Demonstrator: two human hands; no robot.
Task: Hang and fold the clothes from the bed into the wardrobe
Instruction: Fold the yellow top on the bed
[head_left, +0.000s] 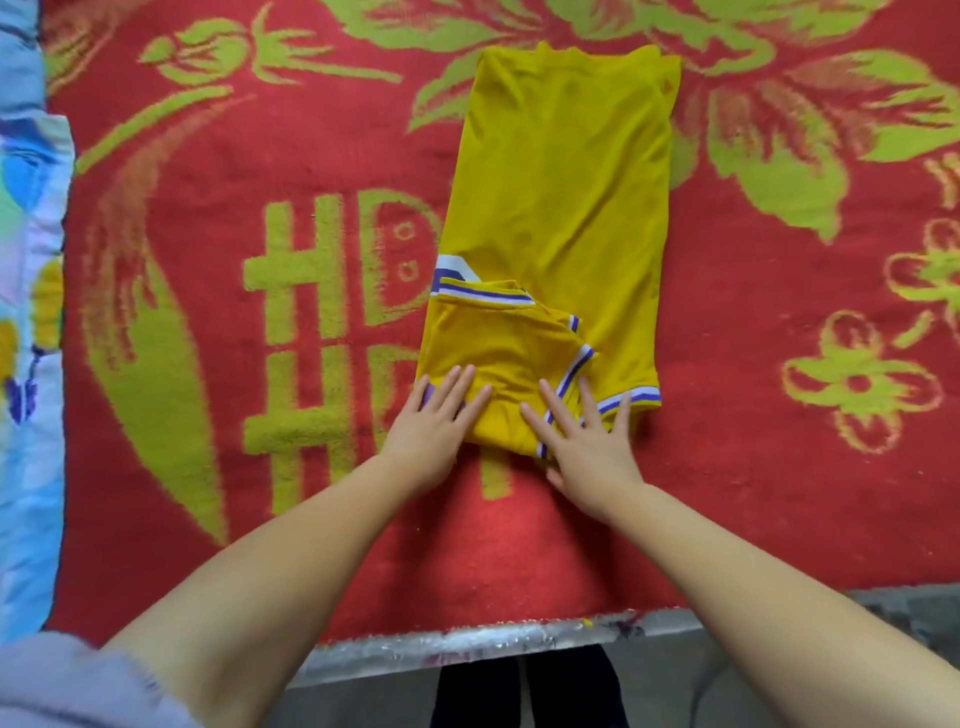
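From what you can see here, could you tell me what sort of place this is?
Probably a bedroom: a yellow shirt lies half folded on a red blanket over a bed, a patterned quilt beside it.

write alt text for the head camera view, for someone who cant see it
Both hands, left hand and right hand, press flat on the near end of a partly folded yellow jersey lying on a red blanket with green floral patterns.

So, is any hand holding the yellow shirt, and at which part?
Nothing is gripped. The left hand and right hand lie flat, pressing the near folded end of the yellow shirt.
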